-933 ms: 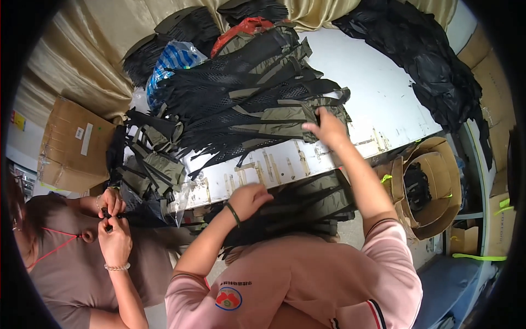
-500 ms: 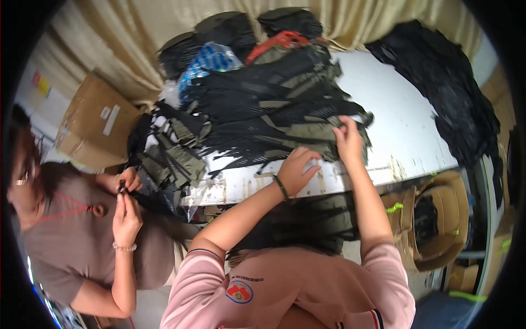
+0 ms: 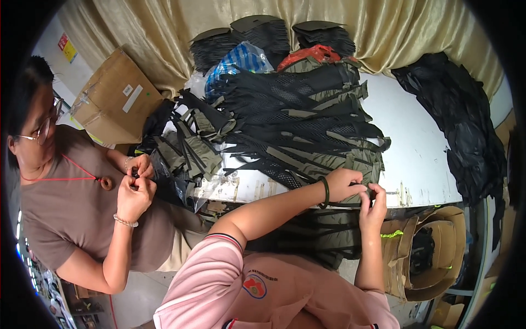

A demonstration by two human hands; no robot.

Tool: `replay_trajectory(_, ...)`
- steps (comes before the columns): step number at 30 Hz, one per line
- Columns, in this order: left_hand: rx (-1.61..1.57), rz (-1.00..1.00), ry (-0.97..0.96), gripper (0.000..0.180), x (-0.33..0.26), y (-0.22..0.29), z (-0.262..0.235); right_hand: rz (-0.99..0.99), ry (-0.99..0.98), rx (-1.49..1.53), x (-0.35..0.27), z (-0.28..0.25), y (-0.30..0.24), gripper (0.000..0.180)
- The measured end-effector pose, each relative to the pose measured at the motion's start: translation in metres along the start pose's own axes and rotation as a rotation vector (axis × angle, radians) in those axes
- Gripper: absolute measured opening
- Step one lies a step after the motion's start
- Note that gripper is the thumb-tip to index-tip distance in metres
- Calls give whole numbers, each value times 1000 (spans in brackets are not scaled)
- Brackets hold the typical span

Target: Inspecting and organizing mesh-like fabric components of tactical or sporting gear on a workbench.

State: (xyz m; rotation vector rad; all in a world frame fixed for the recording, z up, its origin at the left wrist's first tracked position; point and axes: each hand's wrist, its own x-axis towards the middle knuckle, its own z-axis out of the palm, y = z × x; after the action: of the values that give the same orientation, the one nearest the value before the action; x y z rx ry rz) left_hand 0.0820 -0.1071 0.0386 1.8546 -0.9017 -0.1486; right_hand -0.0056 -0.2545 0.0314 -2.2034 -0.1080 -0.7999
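My left hand, with a dark bangle at its wrist, is closed at the table's front edge, fingertips pinched together. Close beside it, my right hand has thumb and fingers bent in a pinch. Something small and dark seems to lie between the fingertips, too hidden to name. Just beyond both hands is a wide pile of black mesh and olive fabric pieces, cut as long strips. Its nearest olive ends lie right behind my fingers. More olive and black strips lie heaped to the left.
A co-worker at left works a small dark item with both hands. Stacks of dark panels stand behind the pile. Black fabric drapes over the right of the white table. Cardboard boxes stand far left and below right.
Both hands have moved nearer me, off the pile to the front edge, and come together in a pinch. The view has shifted; the co-worker's hands stay close together.
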Motion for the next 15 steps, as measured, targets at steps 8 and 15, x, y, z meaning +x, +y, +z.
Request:
replay_trajectory(8, -185, -121, -29, 28, -22, -23, 9, -252, -215, -105, 13, -12, 4, 19)
replay_trajectory(15, 12, -123, 11, 27, -46, 17, 3, -144, -89, 14, 27, 6, 12, 9)
